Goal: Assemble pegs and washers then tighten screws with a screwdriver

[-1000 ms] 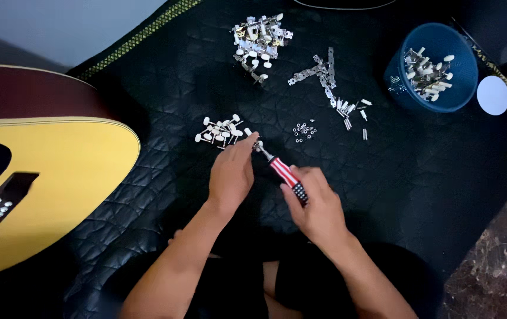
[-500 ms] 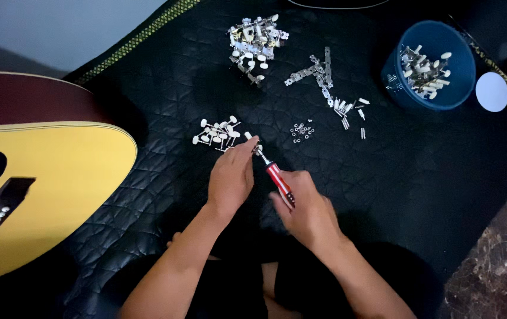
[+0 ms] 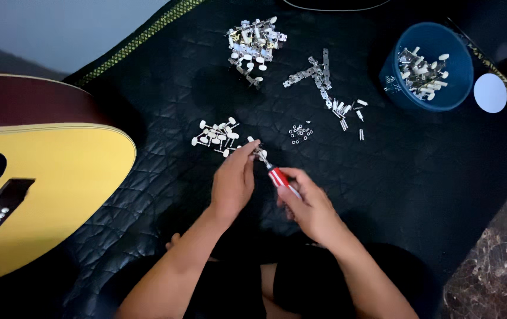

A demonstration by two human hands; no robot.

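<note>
Red-handled screwdriver (image 3: 278, 177); blue bowl (image 3: 428, 65); yellow guitar (image 3: 40, 189); black quilted mat (image 3: 419, 171).

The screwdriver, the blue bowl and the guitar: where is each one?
screwdriver (image 3: 278, 177), head view, on its red handle.
blue bowl (image 3: 460, 59), head view, on its inner right wall.
guitar (image 3: 64, 183), head view, on its yellow top.

Black quilted mat (image 3: 419, 177), marbled floor (image 3: 496, 266), dim light

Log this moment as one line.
left hand: pinching small metal part | right hand: gripping red screwdriver, tip at part | surface: black quilted mat
</note>
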